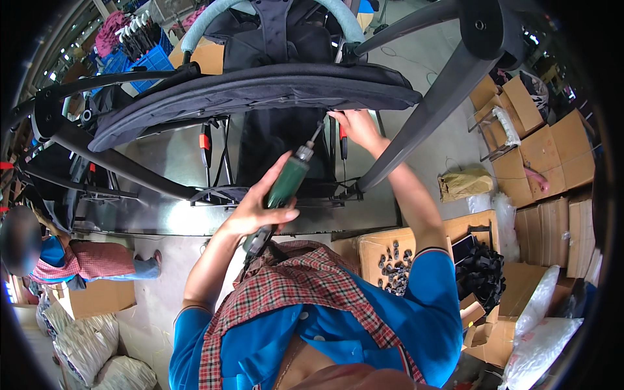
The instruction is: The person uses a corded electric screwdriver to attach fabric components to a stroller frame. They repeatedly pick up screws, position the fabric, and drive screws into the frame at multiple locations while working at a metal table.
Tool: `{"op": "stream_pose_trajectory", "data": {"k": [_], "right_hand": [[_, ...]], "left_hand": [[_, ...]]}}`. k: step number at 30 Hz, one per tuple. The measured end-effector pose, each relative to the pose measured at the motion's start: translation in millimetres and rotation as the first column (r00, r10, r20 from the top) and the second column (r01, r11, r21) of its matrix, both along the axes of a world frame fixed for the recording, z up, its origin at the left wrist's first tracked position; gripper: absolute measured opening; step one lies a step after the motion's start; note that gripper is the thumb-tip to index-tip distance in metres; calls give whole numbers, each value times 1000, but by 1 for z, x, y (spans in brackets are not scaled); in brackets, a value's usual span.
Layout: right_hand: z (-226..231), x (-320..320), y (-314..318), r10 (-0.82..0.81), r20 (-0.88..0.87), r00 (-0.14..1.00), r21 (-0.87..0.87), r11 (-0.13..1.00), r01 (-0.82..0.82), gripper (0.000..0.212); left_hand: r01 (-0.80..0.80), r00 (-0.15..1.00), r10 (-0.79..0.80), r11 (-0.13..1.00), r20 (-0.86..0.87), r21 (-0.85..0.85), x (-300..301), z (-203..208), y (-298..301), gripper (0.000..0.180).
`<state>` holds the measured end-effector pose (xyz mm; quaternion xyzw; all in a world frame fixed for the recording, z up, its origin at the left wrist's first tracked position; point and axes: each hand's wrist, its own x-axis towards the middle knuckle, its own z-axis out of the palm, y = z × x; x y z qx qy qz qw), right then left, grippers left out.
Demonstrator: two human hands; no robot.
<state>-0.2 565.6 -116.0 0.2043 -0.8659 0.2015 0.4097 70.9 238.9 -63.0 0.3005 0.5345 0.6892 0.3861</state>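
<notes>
My left hand [255, 209] is wrapped round a green electric screwdriver [286, 185]. Its thin bit slants up and right, and its tip is near the underside of a black padded bar [260, 91] on a stroller frame [437, 104]. The fingertips of my right hand [357, 127] are pinched together at the bar's lower edge, just right of the bit. Whatever they hold there is too small to make out. Behind the screwdriver hangs black fabric [266, 143] of the stroller.
The stroller stands over a shiny metal table [156, 214]. Small black parts [395, 270] lie on cardboard to my right, beside a box of black pieces [481, 273]. Cartons [552, 153] line the right side. Another person [97, 260] stands at far left near white sacks [88, 344].
</notes>
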Motion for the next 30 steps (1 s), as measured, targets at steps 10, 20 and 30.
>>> {"op": "stream_pose_trajectory", "data": {"k": [10,20,30], "right_hand": [[-15,5,-20,-228,258,939,-162,948,275,27],[-18,4,-19,-261,316,912,-163,932,323,26],[-24,17,2,117,205,972,-302,952,-50,20]], "left_hand": [[-137,990,128,968,-55,-209,-1,-7,56,109],[-197,980,184,958,-77,-207,-1,-12,65,110],[-275,955,244,941,-169,-195,6,-17,72,107]]}}
